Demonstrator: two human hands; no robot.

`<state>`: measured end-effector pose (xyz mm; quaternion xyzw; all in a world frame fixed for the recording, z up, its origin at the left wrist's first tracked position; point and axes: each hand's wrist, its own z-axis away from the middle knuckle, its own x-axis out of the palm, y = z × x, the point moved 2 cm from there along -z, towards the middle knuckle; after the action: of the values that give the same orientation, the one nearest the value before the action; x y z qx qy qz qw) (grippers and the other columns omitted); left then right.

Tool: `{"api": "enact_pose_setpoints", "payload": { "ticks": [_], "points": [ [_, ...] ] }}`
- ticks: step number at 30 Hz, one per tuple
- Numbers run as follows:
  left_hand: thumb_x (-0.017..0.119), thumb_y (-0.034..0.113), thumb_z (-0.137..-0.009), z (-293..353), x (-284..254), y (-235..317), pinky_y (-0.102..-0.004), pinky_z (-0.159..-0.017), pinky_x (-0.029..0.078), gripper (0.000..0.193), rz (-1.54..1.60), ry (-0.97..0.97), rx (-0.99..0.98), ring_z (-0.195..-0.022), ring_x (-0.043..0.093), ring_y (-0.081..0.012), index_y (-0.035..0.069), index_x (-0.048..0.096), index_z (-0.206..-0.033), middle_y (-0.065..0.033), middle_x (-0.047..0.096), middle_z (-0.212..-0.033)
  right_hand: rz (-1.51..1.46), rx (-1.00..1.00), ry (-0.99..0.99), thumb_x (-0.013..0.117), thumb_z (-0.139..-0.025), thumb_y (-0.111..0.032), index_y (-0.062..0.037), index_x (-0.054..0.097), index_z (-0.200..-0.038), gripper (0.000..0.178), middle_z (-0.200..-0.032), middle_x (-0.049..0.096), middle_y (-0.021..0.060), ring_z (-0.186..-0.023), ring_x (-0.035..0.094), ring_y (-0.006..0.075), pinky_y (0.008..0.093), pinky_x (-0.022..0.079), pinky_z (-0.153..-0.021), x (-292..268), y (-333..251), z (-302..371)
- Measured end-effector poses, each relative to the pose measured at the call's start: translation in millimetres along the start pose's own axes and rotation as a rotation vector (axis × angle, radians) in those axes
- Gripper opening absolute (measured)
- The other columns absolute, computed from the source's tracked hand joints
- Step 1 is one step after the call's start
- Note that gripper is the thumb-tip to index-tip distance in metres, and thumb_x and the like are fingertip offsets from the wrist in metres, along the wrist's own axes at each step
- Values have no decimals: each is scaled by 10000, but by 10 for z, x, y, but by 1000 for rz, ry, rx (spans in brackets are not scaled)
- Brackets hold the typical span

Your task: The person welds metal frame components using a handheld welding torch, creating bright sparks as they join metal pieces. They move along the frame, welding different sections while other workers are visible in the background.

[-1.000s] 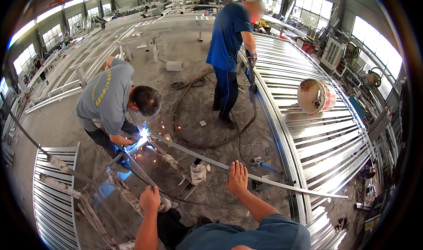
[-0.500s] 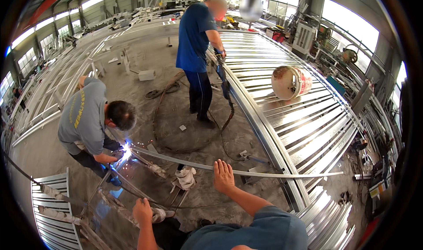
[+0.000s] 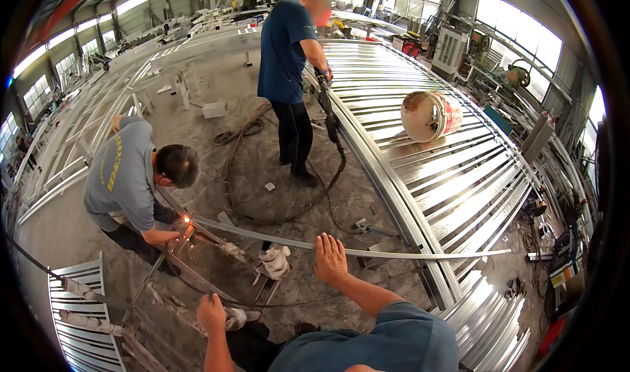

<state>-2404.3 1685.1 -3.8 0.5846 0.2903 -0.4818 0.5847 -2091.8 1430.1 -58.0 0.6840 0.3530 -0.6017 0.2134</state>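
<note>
My right hand (image 3: 330, 258) lies across a long, thin metal bar (image 3: 407, 256), its fingers stretched out over the top. From there the bar runs left toward a glowing weld spot (image 3: 187, 219) and right past the slatted panel's edge. My left hand (image 3: 211, 314) is closed, fingers curled on the near end of a metal tube (image 3: 197, 278); its palm side is hidden. At the left, a co-worker in a grey shirt (image 3: 125, 168) bends over the weld spot, hands beside it. A cloth-wrapped stand (image 3: 273, 260) stands just beyond the bar, between my hands.
Another co-worker in blue (image 3: 283, 57) stands ahead, holding a dark tool with a trailing cable (image 3: 335, 142). A large slatted metal panel (image 3: 394, 155) fills the right, with a dirty white bucket (image 3: 420, 117) on its side. Metal strips (image 3: 485, 326) lie at lower right; padded trestle bars (image 3: 85, 323) at lower left.
The bright blue-white welding arc has faded to a small orange glow with few sparks. The view has shifted slightly; my hands keep their places on the metal.
</note>
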Motion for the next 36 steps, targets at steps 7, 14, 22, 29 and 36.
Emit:
{"api": "enact_pose_setpoints", "payload": {
  "ticks": [7,14,22,29,36],
  "points": [
    [586,411,-985,-8,50,-31,-538,-902,538,443,-14,63,48,-1056,689,-434,66,713,-1232,-221,742,-1109,-26,13,-4,584,-944,-190,2,285,-1596,743,-1637,327,232,-1525,307,386,529,209,-1252,-79,-16,-7],
    [576,409,-1006,-60,107,-86,-545,-883,546,452,2,6,5,-1056,687,-433,65,695,-1273,-216,741,-1117,50,-10,75,642,-903,-211,1,306,-1585,789,-1604,373,231,-1484,363,393,542,241,-1230,99,24,-12],
    [559,401,-1028,6,-3,36,-542,-877,552,464,-14,-20,47,-1053,688,-424,45,679,-1299,-209,744,-1115,28,-6,47,619,-934,-203,-1,293,-1596,765,-1609,364,236,-1489,358,393,551,243,-1228,-26,0,17],
    [573,387,-1009,-47,92,-76,-516,-891,540,444,31,3,86,-1064,684,-427,34,701,-1247,-209,751,-1090,34,-22,95,655,-889,-203,3,318,-1579,795,-1605,371,234,-1489,364,388,542,257,-1225,61,28,19],
    [579,410,-989,-10,85,-83,-532,-915,532,460,13,53,82,-1068,684,-434,42,710,-1231,-215,746,-1111,-24,22,106,559,-915,-165,12,345,-1559,702,-1602,387,242,-1493,366,391,538,233,-1239,7,-30,-21]
  ]
}}
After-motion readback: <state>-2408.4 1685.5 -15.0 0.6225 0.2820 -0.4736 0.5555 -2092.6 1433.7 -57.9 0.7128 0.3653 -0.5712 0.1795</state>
